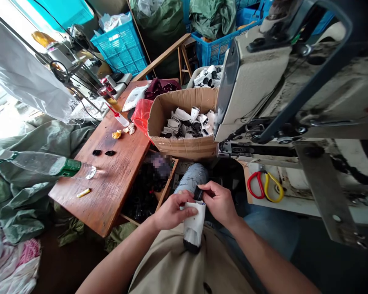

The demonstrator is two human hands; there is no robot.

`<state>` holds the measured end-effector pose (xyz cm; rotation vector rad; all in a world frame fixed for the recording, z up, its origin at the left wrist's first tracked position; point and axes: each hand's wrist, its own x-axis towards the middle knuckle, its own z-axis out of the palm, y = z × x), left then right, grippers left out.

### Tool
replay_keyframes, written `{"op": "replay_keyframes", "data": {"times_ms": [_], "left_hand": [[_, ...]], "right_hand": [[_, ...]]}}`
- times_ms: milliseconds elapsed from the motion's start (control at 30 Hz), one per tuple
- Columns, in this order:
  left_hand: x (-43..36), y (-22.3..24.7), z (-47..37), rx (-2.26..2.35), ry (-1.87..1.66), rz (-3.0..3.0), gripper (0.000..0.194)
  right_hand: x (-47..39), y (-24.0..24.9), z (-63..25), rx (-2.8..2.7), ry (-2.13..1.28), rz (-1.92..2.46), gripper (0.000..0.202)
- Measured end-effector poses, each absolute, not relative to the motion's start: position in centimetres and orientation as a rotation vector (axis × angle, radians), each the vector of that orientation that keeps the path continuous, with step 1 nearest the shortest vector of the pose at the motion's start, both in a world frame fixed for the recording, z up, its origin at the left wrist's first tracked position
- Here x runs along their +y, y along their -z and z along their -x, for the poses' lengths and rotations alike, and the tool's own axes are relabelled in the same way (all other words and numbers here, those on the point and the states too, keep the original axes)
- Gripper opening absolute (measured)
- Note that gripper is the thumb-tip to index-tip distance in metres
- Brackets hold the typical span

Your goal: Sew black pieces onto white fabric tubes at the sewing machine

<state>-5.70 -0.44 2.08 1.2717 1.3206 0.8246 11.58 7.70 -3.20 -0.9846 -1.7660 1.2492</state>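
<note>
My left hand (175,211) is closed on a white fabric sleeve (193,224) with a black lower end, its thumb lying across the front. The sleeve hangs over my lap, its upper edge level with my fingers. My right hand (219,202) pinches a small black piece (198,193) at that upper edge. I cannot tell whether the two are joined. Just beyond my hands stands the grey cylindrical arm (192,178) of what looks like a machine bed.
A cardboard box (184,145) holds many similar white and black pieces. On the left, the wooden table (122,163) carries two black pieces and a plastic bottle (45,163). An open drawer (167,185) sits below it. The sewing machine (257,77) and scissors (266,185) are at right.
</note>
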Motion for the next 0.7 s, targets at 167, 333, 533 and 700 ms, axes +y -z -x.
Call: {"op": "replay_keyframes", "data": {"times_ms": [167, 333, 533, 700], "left_hand": [[-1.4, -2.6, 4.8, 1.42, -0.905, -1.402, 0.038], [-1.1, -2.1, 6.5, 1.353, -0.859, -1.444, 0.037], [1.5, -2.9, 8.8, 1.127, -0.612, -1.721, 0.021], [1.3, -2.0, 7.2, 1.039, -0.544, -1.841, 0.013]], "right_hand": [[6.5, 3.8, -10.3, -1.699, -1.084, 1.102, 0.012], [6.5, 3.6, -9.8, -1.843, -1.065, 1.065, 0.027], [8.8, 1.3, -14.2, -2.052, -1.778, 0.802, 0.016], [9.0, 1.3, -16.7, -1.934, -1.941, 0.961, 0.025]]}}
